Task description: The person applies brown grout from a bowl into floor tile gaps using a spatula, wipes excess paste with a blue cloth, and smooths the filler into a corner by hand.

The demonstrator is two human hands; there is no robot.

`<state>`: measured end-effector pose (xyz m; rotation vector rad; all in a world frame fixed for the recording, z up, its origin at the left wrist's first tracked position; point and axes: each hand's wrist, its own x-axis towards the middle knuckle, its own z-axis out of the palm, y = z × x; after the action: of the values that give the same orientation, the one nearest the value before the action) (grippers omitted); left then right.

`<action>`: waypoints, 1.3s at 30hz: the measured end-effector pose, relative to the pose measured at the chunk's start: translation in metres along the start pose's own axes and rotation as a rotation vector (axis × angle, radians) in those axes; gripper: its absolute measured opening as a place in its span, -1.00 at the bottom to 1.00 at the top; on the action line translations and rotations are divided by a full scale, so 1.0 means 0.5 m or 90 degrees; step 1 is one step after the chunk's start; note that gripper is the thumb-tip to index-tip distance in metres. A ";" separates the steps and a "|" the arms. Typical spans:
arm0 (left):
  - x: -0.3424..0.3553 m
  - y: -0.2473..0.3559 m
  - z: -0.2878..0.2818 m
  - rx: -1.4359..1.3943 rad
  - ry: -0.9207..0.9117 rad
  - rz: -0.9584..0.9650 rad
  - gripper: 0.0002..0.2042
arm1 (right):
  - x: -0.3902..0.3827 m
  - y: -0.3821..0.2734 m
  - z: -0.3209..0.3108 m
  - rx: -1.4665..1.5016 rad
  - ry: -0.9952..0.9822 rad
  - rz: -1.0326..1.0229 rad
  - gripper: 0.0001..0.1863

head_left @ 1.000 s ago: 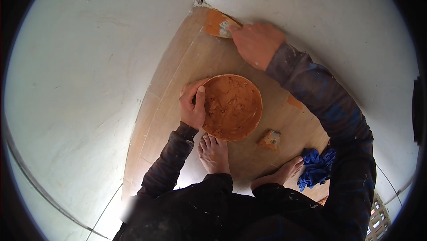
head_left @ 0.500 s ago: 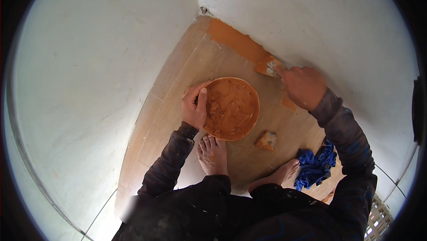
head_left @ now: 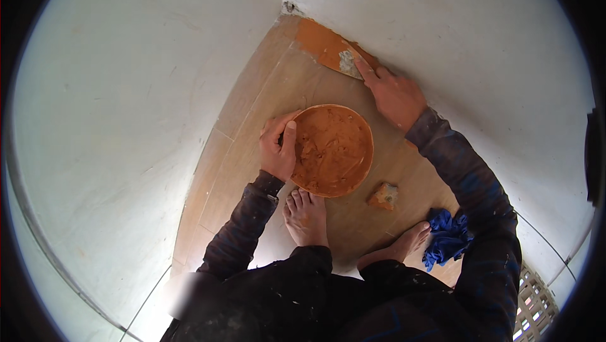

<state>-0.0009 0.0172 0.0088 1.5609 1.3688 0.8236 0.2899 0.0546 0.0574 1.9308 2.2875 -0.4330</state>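
While in R hand (head_left: 398, 97), spatula (head_left: 349, 63) up-left twd corner (head_left: 290, 8); long axis diag.

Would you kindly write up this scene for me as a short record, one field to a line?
Left hand: the left hand grips the left rim of a round bowl
Bowl contents: thick orange paste, its surface uneven
Right hand: the right hand holds a flat spreader, blade over the orange strip
Orange strip: the orange strip runs along the foot of the right-hand wall, near the corner
Floor items: a small orange-smeared chunk right of the bowl; a crumpled blue cloth by the right foot
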 end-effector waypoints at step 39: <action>-0.004 -0.006 -0.001 -0.038 0.027 0.013 -0.73 | -0.172 0.007 -0.130 0.161 -0.034 0.067 -0.45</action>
<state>-0.0029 0.0154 0.0064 1.5217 1.3488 0.9054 0.3151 -0.0072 0.1422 2.1122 2.1753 -0.7841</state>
